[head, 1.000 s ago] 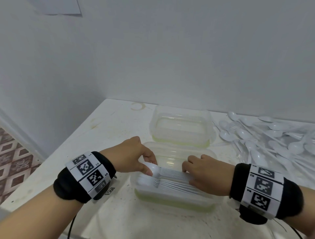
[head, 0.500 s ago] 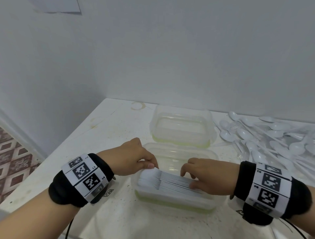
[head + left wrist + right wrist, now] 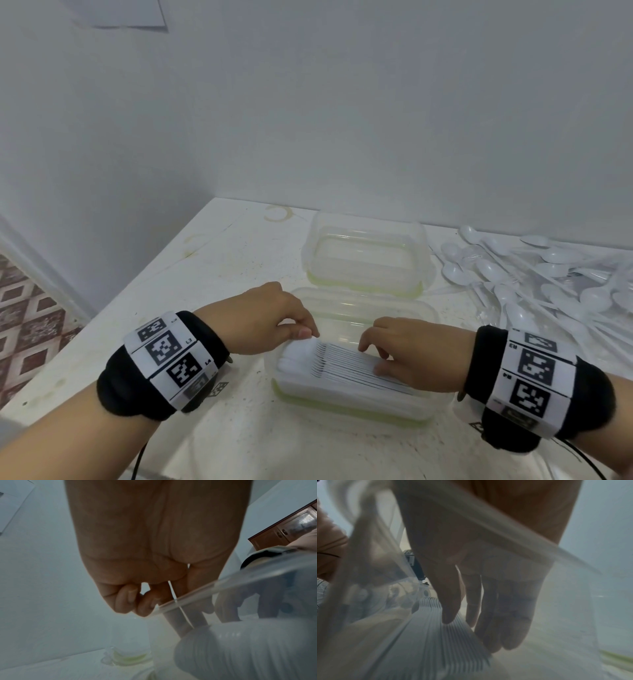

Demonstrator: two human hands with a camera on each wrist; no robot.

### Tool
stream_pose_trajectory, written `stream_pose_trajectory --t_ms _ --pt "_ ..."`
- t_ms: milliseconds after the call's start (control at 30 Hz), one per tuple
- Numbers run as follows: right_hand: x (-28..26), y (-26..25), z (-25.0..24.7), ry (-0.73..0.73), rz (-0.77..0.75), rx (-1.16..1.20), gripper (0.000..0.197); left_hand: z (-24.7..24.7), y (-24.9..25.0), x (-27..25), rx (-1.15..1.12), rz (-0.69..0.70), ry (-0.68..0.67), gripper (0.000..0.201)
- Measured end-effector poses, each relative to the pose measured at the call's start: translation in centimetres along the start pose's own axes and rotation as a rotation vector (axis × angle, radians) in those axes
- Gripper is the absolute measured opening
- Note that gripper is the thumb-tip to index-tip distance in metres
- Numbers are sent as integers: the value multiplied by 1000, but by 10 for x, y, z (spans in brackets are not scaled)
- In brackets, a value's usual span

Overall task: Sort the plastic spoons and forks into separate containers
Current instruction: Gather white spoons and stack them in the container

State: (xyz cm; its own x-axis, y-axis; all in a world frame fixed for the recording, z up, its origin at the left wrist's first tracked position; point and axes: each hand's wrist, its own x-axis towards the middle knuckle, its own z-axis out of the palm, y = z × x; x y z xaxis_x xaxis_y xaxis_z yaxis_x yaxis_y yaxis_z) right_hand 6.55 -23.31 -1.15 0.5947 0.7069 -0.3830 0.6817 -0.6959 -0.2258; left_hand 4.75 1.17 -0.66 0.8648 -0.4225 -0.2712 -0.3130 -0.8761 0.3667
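The near container (image 3: 349,407) stands on the worktop (image 3: 212,260) and holds a nested stack of white spoons (image 3: 346,366) lying flat, bowls to the left. The left hand (image 3: 263,318) pinches the top spoon's bowl end between curled fingers (image 3: 126,599) and thumb. The right hand (image 3: 411,359) rests on the handles, fingers (image 3: 503,615) nearly straight and together, pressing the stack level.

The far container (image 3: 366,260), just behind, appears empty. A loose pile (image 3: 534,284) of unsorted cutlery lies to the right, mostly spoons; forks cannot be told apart there.

Handling, by judgement: the cutlery is light, thin, smooth and somewhat flexible. Nested pieces slide easily. Take hold at the handle or the bowl edge with a light pinch, and support both ends when seating a piece.
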Motion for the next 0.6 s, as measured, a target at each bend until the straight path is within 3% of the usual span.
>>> stream_pose_trajectory --t_ms 600 --pt "4 -2 -2 5 6 31 35 2 -3 0 -79 -24 -32 23"
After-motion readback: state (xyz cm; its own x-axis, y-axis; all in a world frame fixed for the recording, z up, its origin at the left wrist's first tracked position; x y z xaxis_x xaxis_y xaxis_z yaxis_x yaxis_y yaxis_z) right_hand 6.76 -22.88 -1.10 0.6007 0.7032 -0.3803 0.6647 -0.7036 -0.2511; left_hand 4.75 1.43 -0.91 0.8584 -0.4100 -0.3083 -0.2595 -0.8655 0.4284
